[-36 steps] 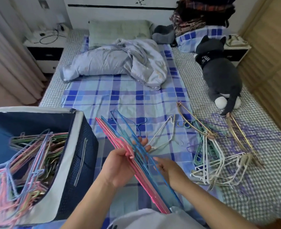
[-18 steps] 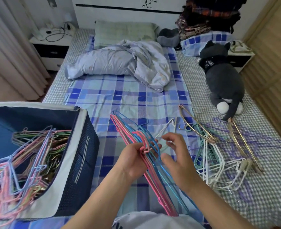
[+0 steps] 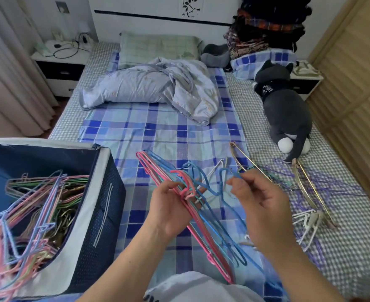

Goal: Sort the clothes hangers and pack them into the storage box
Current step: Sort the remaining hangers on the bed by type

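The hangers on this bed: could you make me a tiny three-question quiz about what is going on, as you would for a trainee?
1. True or false: the storage box already has hangers in it.
2. Which hand grips the bundle of pink and blue hangers? A) left hand B) right hand C) neither
3. Fill in: the right hand pinches the hook of a ____ hanger.

Key
1. True: a tangle of coloured wire hangers lies inside.
2. A: the left hand's fingers curl round the bundle near the hooks.
3. Blue. More loose hangers lie on the bed to the right, near the plush cat.
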`<state>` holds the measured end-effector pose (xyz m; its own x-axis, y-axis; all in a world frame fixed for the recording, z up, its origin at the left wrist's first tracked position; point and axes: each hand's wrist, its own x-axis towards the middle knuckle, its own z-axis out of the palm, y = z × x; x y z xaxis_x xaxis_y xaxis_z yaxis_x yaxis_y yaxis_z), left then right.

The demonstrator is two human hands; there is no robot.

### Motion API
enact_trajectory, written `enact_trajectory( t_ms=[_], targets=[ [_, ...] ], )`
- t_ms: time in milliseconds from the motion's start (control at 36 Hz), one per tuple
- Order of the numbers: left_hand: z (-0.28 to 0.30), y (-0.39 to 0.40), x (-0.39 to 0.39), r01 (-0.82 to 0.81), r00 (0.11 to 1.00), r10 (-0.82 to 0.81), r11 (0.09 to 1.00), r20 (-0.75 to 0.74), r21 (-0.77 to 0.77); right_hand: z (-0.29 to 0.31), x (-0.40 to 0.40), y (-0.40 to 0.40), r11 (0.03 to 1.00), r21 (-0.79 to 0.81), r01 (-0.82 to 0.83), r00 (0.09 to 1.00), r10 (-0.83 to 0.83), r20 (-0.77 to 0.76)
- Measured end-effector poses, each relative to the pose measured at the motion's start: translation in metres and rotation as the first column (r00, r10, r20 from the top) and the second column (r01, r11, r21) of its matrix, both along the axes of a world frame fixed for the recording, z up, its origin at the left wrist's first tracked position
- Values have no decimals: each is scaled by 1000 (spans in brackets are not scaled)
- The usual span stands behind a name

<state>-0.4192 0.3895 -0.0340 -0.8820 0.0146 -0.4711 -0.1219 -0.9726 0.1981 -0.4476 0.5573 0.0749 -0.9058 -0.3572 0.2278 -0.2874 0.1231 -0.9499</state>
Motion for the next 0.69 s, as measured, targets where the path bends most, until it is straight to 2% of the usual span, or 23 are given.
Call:
enact_trajectory(
  t_ms=[139,222,444,556,694],
  targets=[
    [-3,-3,-1,-6,1000,6,1000,-2,-9,17,-9,-3,985,-129,118,992,-113,50],
    [0,-2,-5,-4,1000,4,1000,16,-18,16,-17,-10,976,-120,183,983,-179,47],
    [2,-1,-6,-6,999,7,1000,-53,23,11,-13,-18,977,-72,199,974,-189,121],
    [-5,-1,-3,-7,996,15,995,-85,99,5,-14,-16,990,-5,143,977,-140,163],
    [10,4,1,51,987,-35,994,-154,100,-11,-15,-15,990,138,3,984,-28,174]
  ],
)
